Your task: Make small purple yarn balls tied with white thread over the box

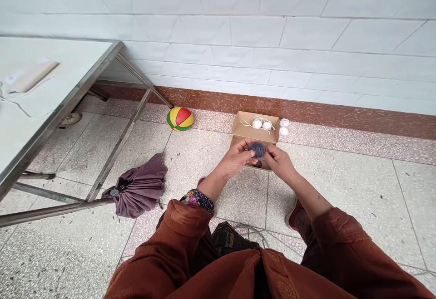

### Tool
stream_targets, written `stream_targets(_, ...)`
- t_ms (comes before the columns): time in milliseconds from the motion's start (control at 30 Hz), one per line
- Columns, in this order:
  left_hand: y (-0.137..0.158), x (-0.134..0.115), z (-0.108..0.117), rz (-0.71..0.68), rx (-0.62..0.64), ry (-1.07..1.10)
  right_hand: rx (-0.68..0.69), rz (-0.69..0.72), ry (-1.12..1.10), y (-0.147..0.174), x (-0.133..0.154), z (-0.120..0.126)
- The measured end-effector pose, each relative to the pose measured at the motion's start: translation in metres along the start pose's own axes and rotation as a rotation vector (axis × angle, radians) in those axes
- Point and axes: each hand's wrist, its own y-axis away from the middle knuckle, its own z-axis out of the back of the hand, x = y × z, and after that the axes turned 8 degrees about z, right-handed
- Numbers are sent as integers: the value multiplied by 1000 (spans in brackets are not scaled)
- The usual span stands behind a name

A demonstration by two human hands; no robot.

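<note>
A small ball of dark grey-purple yarn (258, 149) is held up between both my hands, above a cardboard box on the floor. My left hand (238, 157) grips it from the left, thumb in front and fingers behind. On the other side, the closed fingertips of my right hand (279, 160) touch its edge; whether they pinch the ball itself or a strand of it is too small to tell. Inside the open cardboard box (238, 130) lie two white yarn balls (262, 124) with loose strands. Below my hands, a dark round thing (259, 164) shows partly in the box's near part.
White yarn balls (284, 126) lie against the box's right side. A colourful ball (180, 118) rests near the tiled wall (204, 36). To the left, a folded purple umbrella (141, 188) lies by the metal-framed table (85, 67), which bears a pale flat object (34, 76) and a cord.
</note>
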Motion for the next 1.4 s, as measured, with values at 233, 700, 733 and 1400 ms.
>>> stream_targets(233,-10,4,12,-115,-365,-393,298,210,-69,4,22,3)
stream_targets(700,2,2,-1,33,149,-133,-49,28,23,-2,-4,7)
stream_targets(733,1,1,1,13,91,-100,-12,45,31,0,-4,4)
stream_targets(1400,3,3,0,63,180,-208,-159,12,-10,-3,1,14)
